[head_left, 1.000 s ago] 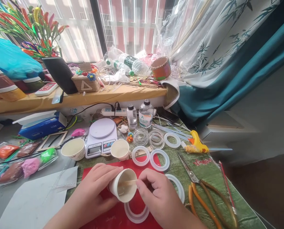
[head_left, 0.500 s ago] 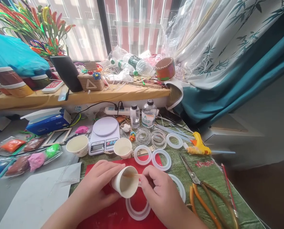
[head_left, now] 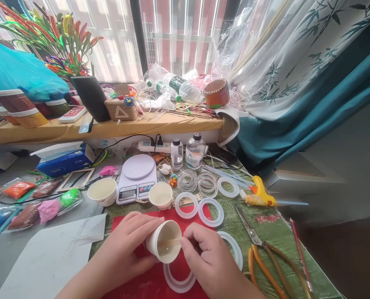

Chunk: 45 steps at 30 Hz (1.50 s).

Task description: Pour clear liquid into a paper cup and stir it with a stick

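Note:
My left hand (head_left: 132,245) is wrapped round a white paper cup (head_left: 155,245), which tilts with its mouth toward me over the red sheet (head_left: 135,286). A little clear liquid shows inside. Between the thumb and fingers of my right hand (head_left: 203,255) is a thin wooden stick (head_left: 173,241) that reaches into the cup. Just below the cup lies a translucent ring mold (head_left: 180,285), partly covered by the cup and my right hand. Two more ring molds (head_left: 186,205) lie beyond my hands, and another (head_left: 234,247) is partly behind my right hand.
Two paper cups (head_left: 102,192) stand beside a white scale (head_left: 137,178). Behind are clear bottles (head_left: 194,153). Scissors (head_left: 255,236), a yellow glue gun (head_left: 261,193) and a red pencil (head_left: 300,253) lie right. Bagged clay (head_left: 48,211) and white paper (head_left: 54,257) are left.
The cup has turned slightly and sits a little lower, and liquid now shows inside it. The stick and my right hand's fingertips have shifted slightly down. The whole view has moved a little.

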Motion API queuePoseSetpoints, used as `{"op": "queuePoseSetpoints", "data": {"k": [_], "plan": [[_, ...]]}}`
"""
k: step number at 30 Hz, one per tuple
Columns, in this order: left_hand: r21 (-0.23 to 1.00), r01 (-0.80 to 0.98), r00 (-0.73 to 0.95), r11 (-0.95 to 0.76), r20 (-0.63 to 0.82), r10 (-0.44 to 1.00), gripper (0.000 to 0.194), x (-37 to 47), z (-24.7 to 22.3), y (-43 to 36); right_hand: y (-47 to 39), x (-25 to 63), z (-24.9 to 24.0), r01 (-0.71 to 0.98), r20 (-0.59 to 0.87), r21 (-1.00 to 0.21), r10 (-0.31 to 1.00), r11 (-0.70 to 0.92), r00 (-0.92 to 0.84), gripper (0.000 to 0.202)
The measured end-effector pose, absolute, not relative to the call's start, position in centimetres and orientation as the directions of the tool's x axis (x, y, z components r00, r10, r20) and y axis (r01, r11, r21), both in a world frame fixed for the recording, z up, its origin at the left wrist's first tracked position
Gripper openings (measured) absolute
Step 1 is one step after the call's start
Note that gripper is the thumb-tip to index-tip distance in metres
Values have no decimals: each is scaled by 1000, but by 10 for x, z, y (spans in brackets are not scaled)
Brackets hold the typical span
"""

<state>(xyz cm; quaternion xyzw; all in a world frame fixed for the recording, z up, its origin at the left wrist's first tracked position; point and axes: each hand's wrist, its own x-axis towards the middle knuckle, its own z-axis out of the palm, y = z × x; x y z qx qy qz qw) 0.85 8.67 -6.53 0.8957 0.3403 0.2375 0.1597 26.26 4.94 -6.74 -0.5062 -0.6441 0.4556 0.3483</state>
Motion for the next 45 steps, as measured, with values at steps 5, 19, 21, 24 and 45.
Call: {"op": "queuePoseSetpoints", "data": {"k": [5, 19, 21, 24, 45], "plan": [[444, 541, 650, -715, 319, 690, 57, 6, -71, 87, 50, 263, -69, 335, -7, -939, 968, 80, -250, 28], [454, 529, 645, -717, 334, 688, 58, 7, -69, 86, 47, 263, -65, 377, 84, -906, 954, 193, -287, 25], [454, 526, 641, -719, 344, 686, 60, 7, -68, 86, 47, 265, -67, 387, 98, -901, 961, 196, -257, 27], [455, 517, 647, -725, 347, 679, 62, 7, -66, 86, 47, 266, -69, 348, 96, -923, 975, 162, -200, 26], [467, 522, 656, -713, 315, 686, 58, 7, -64, 87, 46, 262, -67, 341, 62, -931, 977, 130, -203, 25]]}}
